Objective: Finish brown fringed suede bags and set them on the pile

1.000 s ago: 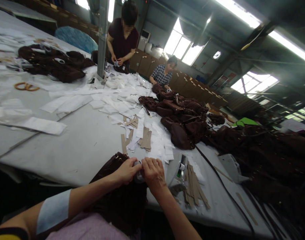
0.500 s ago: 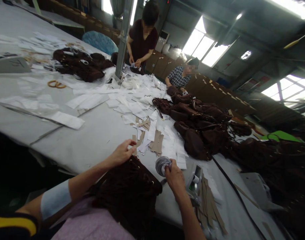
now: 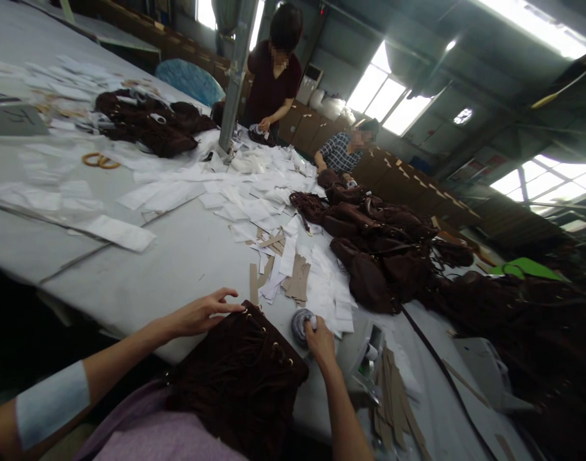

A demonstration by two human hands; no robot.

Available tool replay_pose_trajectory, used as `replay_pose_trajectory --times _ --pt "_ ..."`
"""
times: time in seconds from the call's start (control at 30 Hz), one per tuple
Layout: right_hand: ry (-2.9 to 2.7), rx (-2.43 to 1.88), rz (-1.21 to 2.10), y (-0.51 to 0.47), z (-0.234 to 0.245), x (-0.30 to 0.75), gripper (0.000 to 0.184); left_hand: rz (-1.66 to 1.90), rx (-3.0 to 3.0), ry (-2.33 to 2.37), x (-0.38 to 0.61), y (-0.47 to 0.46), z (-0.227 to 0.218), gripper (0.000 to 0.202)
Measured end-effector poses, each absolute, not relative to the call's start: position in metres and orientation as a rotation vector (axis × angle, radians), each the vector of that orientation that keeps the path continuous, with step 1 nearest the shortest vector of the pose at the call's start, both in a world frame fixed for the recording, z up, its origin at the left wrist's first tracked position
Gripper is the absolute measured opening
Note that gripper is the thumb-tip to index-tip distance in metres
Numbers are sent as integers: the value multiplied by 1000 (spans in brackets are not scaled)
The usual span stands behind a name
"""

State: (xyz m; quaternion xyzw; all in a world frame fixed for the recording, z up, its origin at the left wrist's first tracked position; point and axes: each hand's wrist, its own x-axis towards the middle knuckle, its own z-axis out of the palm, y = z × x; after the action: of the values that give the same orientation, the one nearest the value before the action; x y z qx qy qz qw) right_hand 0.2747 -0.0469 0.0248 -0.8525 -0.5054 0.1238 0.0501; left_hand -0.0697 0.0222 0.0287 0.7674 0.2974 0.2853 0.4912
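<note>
A dark brown bag (image 3: pixel 240 384) with gold eyelets along its upper edge lies at the table's near edge, against my lap. My left hand (image 3: pixel 211 310) is open at the bag's top left corner, fingers stretched out; the fingertips reach the edge, but whether they press on it I cannot tell. My right hand (image 3: pixel 320 339) grips a grey-and-white roll of wound strip (image 3: pixel 301 326), just off the bag's right corner. Thumb and fingers close round the roll's right side.
White paper sheets (image 3: pixel 245 205) and brown strips (image 3: pixel 297 278) litter the table. More brown bags (image 3: pixel 370 275) are heaped to the right. A tape dispenser (image 3: pixel 370 355) stands beside my right hand. A metal post (image 3: pixel 231 96) rises ahead; two people work beyond.
My left hand has drawn back left and its fingers have straightened. The bag's top edge shows more fully. My right hand has shifted slightly left and down, still with the roll.
</note>
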Motion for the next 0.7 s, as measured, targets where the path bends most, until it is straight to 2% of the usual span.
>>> replay_pose_trajectory --times 0.1,0.2,0.27,0.33,0.5,0.7 --pt "-1524 -2546 309 -48 25 269 42 846 1598 670 -63 26 41 29" --pt "-1492 -2474 164 -50 37 257 52 924 1164 669 -50 27 56 37" --pt "-1447 -2351 136 -53 47 244 51 942 952 667 -40 29 63 39" --pt "-1370 -2181 273 -55 56 226 50 875 916 690 -33 32 66 41" --pt "-1345 -1818 933 -51 66 176 52 506 1160 813 -26 34 62 41" --pt "-1221 -1465 1279 -35 74 143 50 352 1608 810 -22 7 59 27"
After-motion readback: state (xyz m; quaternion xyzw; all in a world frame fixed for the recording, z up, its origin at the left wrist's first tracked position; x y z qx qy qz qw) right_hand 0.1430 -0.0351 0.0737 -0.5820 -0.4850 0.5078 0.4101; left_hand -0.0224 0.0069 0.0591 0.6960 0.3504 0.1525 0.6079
